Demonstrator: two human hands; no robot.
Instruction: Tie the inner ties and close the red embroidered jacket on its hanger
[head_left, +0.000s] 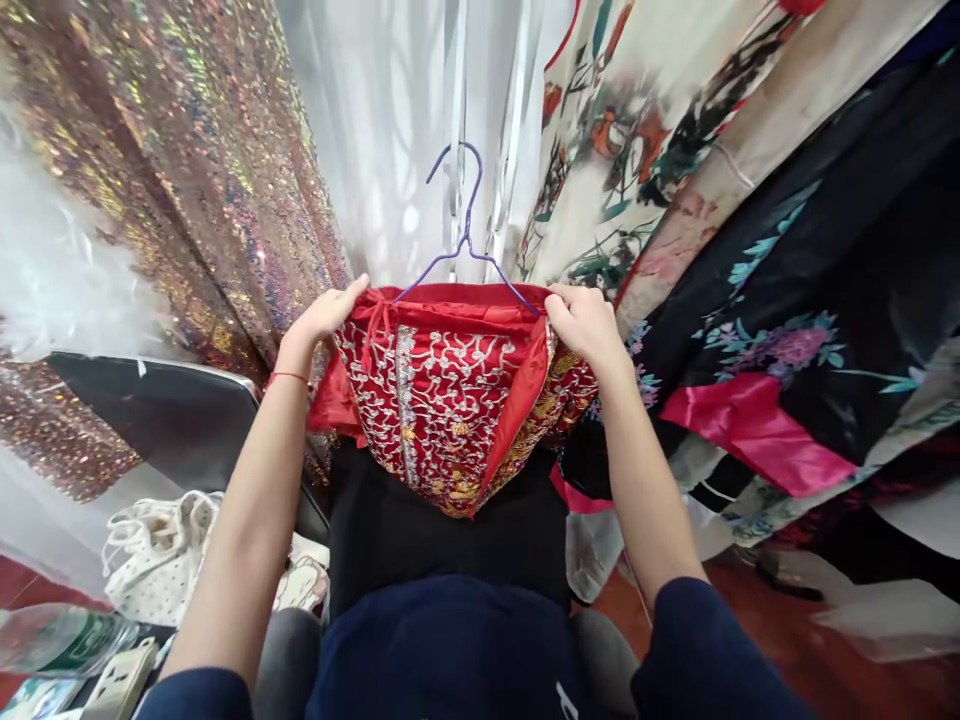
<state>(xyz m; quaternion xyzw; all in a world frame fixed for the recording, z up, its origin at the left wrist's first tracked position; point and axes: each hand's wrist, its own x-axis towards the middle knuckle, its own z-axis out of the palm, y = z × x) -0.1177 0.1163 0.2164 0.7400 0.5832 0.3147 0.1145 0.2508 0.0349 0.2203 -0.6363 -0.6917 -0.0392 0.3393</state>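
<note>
A red garment (457, 370) with silver and gold embroidery, which looks like a skirt, is stretched between my two hands above my lap. My left hand (326, 315) grips the left end of its waistband, beside a tied red cord (380, 320). At the right end, my right hand (581, 318) pinches the waistband between thumb and fingers. A purple wire hanger (466, 240) rises from the waist opening, its hook pointing up and away from me. The hanger's lower part is hidden inside the garment.
A sequined cloth (217, 130) hangs at left, white fabric (375, 100) ahead, and a black floral garment (810, 300) at right. A black chair back (165, 420), a dotted drawstring bag (154, 555), a plastic bottle (67, 640) and a power strip (120, 680) are at lower left.
</note>
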